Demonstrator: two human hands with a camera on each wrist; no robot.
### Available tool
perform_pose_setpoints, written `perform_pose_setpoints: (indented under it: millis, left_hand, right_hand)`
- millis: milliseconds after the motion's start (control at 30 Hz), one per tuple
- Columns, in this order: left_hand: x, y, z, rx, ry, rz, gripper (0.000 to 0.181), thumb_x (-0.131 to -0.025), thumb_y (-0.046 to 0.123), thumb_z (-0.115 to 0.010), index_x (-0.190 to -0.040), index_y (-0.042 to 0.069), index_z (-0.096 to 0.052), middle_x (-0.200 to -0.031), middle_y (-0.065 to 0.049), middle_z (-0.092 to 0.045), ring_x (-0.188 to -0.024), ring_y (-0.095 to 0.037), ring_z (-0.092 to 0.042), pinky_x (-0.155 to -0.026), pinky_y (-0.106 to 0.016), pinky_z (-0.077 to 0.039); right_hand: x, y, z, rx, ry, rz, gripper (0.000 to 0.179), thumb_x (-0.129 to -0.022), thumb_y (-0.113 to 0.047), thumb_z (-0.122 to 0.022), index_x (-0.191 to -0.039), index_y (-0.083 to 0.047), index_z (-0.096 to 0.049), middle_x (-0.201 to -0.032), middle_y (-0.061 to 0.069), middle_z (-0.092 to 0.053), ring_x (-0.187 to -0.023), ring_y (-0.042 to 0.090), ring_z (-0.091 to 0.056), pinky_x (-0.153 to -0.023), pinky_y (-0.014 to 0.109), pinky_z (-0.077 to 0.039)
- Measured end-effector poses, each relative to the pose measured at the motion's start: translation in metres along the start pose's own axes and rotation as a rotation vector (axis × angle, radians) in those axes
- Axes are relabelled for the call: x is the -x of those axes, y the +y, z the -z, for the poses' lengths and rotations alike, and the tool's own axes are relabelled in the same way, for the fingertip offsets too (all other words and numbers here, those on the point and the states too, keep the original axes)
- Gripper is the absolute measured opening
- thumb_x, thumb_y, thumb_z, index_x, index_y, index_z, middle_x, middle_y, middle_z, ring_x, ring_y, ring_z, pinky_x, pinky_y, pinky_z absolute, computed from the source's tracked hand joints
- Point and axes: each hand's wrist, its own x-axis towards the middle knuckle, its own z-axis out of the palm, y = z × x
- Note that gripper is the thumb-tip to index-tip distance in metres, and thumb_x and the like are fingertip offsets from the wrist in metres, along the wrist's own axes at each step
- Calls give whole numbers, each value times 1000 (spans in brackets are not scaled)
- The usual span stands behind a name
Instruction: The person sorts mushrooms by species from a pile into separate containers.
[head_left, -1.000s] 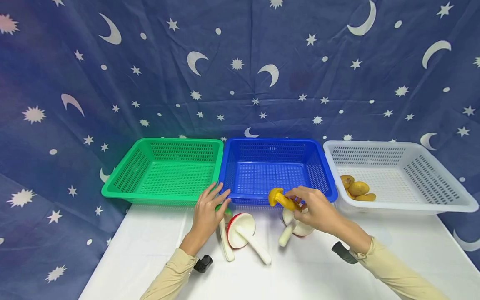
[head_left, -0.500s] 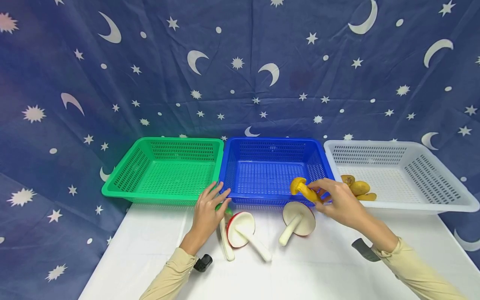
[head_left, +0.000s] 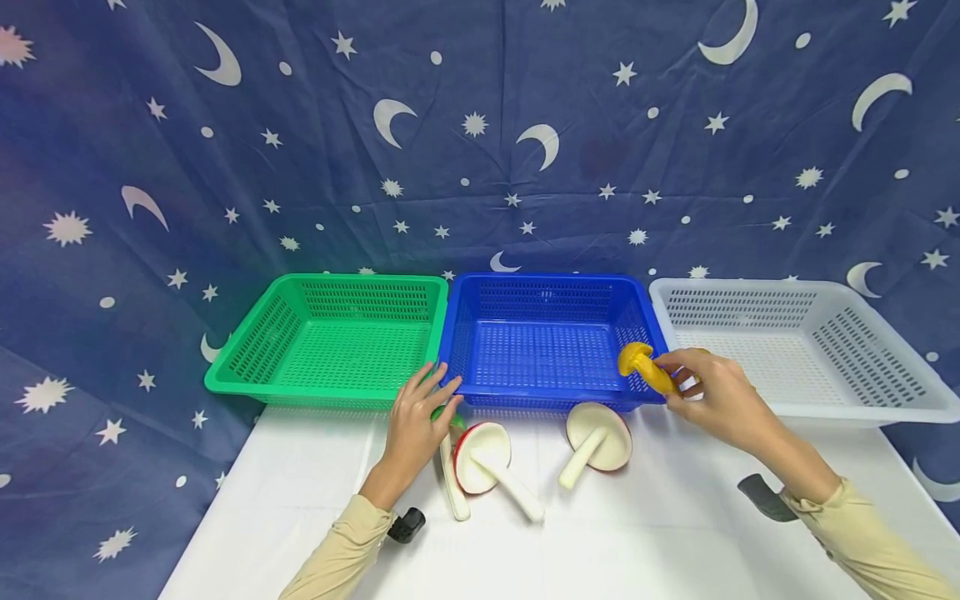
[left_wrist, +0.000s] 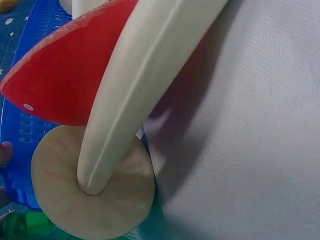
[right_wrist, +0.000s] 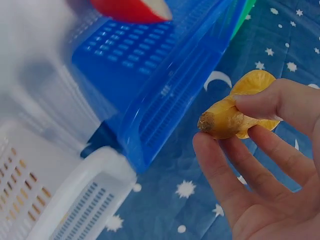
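With our right hand (head_left: 718, 400) we pinch a yellow mushroom (head_left: 651, 374) near the blue basket (head_left: 536, 337), our left hand (head_left: 414, 418) spread near the green basket (head_left: 348, 346).

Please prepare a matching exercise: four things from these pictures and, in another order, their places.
1. yellow thick-stemmed mushroom
2. green rectangular plastic basket
3. blue rectangular plastic basket
4. white rectangular plastic basket

A. between two other baskets
B. held by the bare right hand
C. row's right end
D. row's left end

Pairs: 1-B; 2-D; 3-A; 4-C
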Motion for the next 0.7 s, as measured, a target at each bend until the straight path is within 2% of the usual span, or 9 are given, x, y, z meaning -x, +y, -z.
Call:
perform_pose_setpoints:
  millis: [267,567,700]
  left_hand:
    - [0,0,0,0,4,0,35,-73,12,-82,-106,6,-73,-120,-19,-62,-120,-40,-51,-96,-61,-39]
    - [-1,0,0,-7,1,2,34,-73,11,-82,-106,6,-73,-120,-18,-62,-120,-38,-51,-96,-61,-39]
    - [-1,1,0,-5,-1,4,34,-73,10,-82,-106,6,-73,-120,-18,-62,-120,-38,-51,-96,-61,-39]
  right_hand:
    - [5,15,14,25,-2,-99,38,-65,11,-75,-102,4,-64,-89,17,-66,-71,27,-64,-56,31,-57]
    - [10,31,25,43,33,-134,37,-64,12,-75,-99,6,-65,-88,20,-67,-70,30,-65,-55,22,-55]
    - [12,38,30,59,31,-169,37,-65,11,-76,-100,6,-64,-89,22,-67,-71,33,-65,-54,26,-56]
